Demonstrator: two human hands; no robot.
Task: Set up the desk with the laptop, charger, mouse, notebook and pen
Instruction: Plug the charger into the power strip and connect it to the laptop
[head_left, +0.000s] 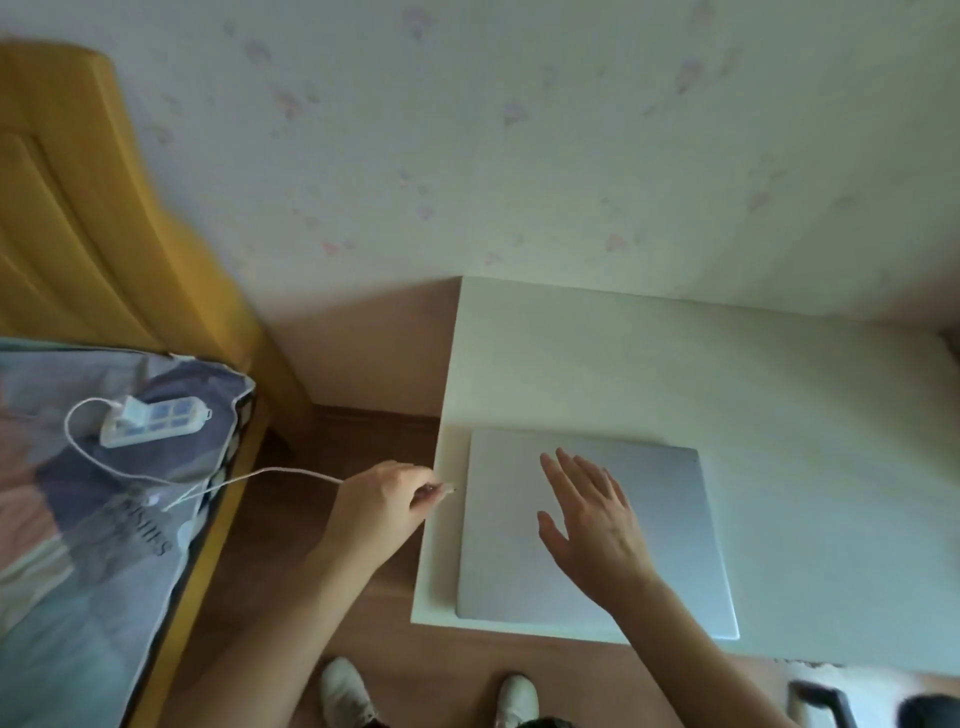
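Observation:
A closed silver laptop (670, 519) lies flat on the white desk (779, 395), near its front left corner. My right hand (587, 525) rests on the lid with its fingers spread. My left hand (384, 499) pinches the plug end of a white charger cable (270, 474) just off the laptop's left edge. The cable runs left to a white charger brick (132, 410) plugged into a white power strip (156, 422) on the bed. No mouse, notebook or pen is in view.
A bed with a patterned cover (78, 519) and a yellow wooden headboard (67, 208) stands at the left. Wooden floor (358, 379) lies between bed and desk. A wallpapered wall runs behind. My white shoes (343, 691) show below. A dark object (924, 712) sits at the bottom right.

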